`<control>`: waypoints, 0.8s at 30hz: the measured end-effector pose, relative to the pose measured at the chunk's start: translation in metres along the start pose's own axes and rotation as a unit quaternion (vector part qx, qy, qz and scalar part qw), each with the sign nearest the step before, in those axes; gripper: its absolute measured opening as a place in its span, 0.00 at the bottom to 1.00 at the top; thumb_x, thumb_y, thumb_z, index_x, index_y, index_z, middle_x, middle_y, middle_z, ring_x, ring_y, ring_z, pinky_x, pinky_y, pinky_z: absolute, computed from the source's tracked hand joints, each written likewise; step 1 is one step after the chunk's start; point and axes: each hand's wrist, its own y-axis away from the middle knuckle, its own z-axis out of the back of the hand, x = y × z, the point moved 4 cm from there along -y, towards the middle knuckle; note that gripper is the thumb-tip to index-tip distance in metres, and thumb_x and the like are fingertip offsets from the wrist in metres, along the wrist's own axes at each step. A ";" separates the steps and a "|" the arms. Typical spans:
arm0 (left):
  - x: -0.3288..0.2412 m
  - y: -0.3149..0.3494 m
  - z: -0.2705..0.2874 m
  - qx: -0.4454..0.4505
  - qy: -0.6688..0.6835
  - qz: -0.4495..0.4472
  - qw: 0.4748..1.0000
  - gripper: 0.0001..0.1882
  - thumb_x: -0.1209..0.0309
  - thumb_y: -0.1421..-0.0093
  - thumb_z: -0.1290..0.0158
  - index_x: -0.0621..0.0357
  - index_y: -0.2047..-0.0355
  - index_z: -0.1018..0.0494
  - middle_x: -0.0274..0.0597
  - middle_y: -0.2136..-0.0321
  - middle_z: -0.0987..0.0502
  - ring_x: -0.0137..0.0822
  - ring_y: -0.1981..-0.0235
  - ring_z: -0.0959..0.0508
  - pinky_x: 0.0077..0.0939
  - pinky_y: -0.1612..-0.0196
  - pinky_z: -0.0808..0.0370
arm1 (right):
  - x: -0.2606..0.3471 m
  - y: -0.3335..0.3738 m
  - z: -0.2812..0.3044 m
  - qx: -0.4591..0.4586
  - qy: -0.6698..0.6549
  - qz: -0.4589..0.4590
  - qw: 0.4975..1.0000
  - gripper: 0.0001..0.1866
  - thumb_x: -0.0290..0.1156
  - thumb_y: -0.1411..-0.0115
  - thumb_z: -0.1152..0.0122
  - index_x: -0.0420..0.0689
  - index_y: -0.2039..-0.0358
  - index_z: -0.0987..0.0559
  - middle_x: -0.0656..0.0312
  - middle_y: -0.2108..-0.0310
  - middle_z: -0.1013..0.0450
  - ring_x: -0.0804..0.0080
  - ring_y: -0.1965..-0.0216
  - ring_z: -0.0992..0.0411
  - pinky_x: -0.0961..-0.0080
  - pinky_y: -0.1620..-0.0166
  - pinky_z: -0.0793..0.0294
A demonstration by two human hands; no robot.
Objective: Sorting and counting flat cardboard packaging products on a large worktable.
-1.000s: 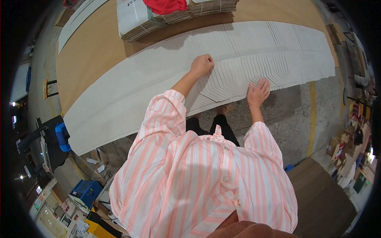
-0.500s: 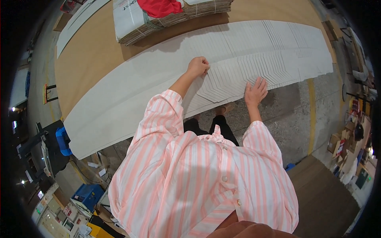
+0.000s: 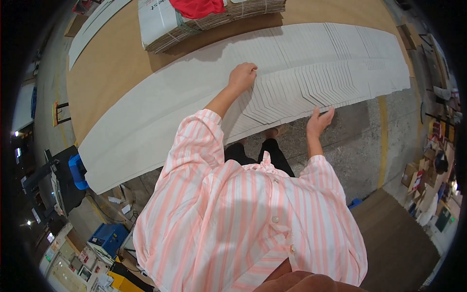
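Note:
A long row of white paper sheets (image 3: 165, 112) lies fanned out across the table, each overlapping the one beside it, so their bent edges form many close steps. My left hand (image 3: 242, 77) rests over the middle of the row, its fingers curled in by the sheet edges; whether a sheet is pinched in them is hidden. At the near edge of the row, further right, is my right hand (image 3: 320, 122). Its thumb and fingers are spread and nothing is in it, just by the sheets' lower ends.
A strapped stack of flat white and brown cardboard (image 3: 214, 27) with a red cloth (image 3: 197, 7) on top stands at the back of the brown table (image 3: 116, 92). More white sheets (image 3: 97, 27) lie at the far left. A blue box-shaped thing (image 3: 107, 238) is on the lower left.
My right hand has drawn back off the sheets toward me and turned partly onto its side. My left hand has shifted slightly away from me, fingers still curled.

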 end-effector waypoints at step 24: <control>-0.008 -0.012 -0.002 0.182 -0.131 -0.023 0.974 0.09 0.72 0.55 0.55 0.60 0.76 0.26 0.53 0.71 0.26 0.50 0.66 0.26 0.41 0.65 0.29 | -0.013 0.040 -0.047 0.000 -0.620 -0.540 0.570 0.45 0.66 0.48 0.69 0.46 0.39 0.54 0.58 0.37 0.58 0.60 0.38 0.58 0.59 0.39 0.60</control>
